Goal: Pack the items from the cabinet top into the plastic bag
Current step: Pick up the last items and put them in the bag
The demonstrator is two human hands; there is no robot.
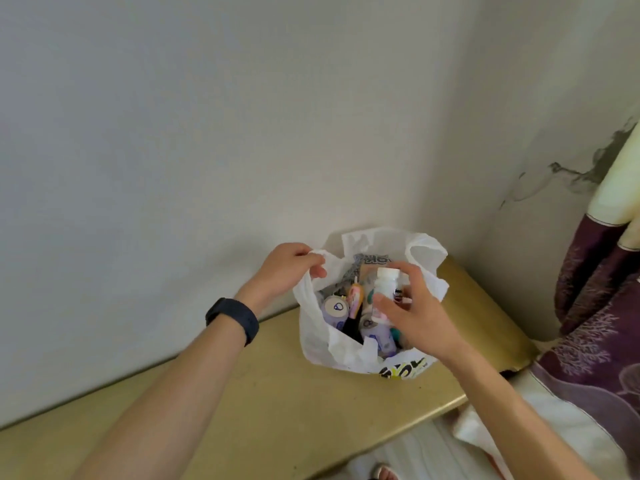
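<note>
- standing on the beige cabinet top, a white plastic bag is seen close to the corner where two pale walls meet, with its mouth spread wide.
- the bag's rim is pinched at its far left side by the left hand, whose fingers are curled over the thin plastic; a dark wristband is worn on that wrist.
- a small white bottle with a white cap is gripped by the right hand, thumb on the near side and fingers round the far side; it is held upright over the mouth of the bag, above the things inside.
- part of a dark label can be made out on the bottle, but its print is too blurred to be read.
- inside the bag, two pale purple cylinders are seen lying among the contents, with a pink and orange item between them and a black item just below it.
- yellow and black lettering is printed on the bag's near side, low down, where it meets the cabinet top.
- a purple patterned fabric is hung at the right edge, beside the cabinet, and a white cloth is spread below it.
</note>
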